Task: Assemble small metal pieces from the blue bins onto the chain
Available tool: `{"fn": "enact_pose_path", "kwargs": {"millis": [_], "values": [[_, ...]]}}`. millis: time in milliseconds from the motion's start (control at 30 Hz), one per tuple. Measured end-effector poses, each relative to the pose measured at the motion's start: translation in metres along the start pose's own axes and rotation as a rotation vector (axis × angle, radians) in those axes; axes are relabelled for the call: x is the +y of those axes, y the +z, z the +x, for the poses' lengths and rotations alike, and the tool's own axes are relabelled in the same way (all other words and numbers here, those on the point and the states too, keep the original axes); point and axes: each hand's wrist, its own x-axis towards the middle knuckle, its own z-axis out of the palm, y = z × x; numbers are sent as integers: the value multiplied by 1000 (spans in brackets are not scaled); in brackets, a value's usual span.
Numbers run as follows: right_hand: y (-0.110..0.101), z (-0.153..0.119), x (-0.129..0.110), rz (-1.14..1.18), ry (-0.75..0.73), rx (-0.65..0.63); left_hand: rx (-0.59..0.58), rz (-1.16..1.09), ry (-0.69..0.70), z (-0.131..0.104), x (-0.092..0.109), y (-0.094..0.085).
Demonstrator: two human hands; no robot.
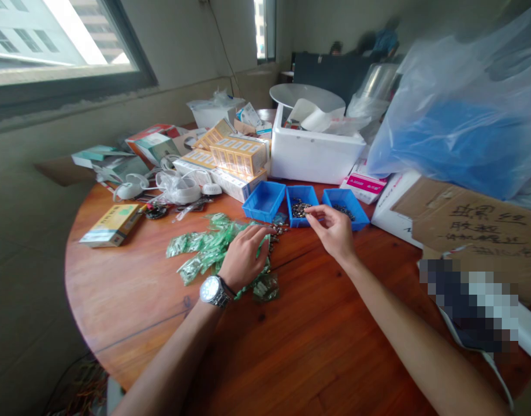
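Observation:
My left hand [245, 257], with a wristwatch [213, 290] on its wrist, rests over a heap of small green plastic packets [200, 254]. Its fingers stretch out and the thumb stands apart; the fingertips are by small loose metal parts [280, 229] on the table. My right hand [334, 234] is at the front of the middle blue bin [300, 193], thumb and forefinger pinched together beside the small metal parts [300, 209] inside. Whatever the pinch holds is too small to make out. The right blue bin [354, 216] contains darker small parts; the left blue bin [265, 199] shows a bare bottom.
Yellow-and-white boxes [239, 156] are stacked behind the bins, near a white foam box [315, 153]. White cabled devices [182, 188] and a yellow box [111, 225] lie left. A cardboard box [473, 225] and a bulky plastic bag [460, 121] stand right. People sit far back.

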Motion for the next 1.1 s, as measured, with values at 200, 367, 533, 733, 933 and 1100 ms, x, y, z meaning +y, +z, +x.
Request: {"fn": "enact_pose_path", "kwargs": {"millis": [200, 367, 533, 733, 933, 1100], "values": [[-1, 32, -5, -320, -232, -2, 0, 1, -19, 0, 0, 0], [20, -6, -5, -258, -176, -203, -9, -10, -15, 1, 1, -1], [46, -30, 11, -322, -82, -372, -13, -5, -17, 1, 2, -1], [60, -27, 16, -454, -29, -365, -19, -1, -9, 1, 2, -1], [50, -32, 15, -224, 25, -326, -12, 13, -16, 1, 2, -1], [29, -44, 14, 277, 355, -316, -20, 5, -22, 1, 1, 0]]}}
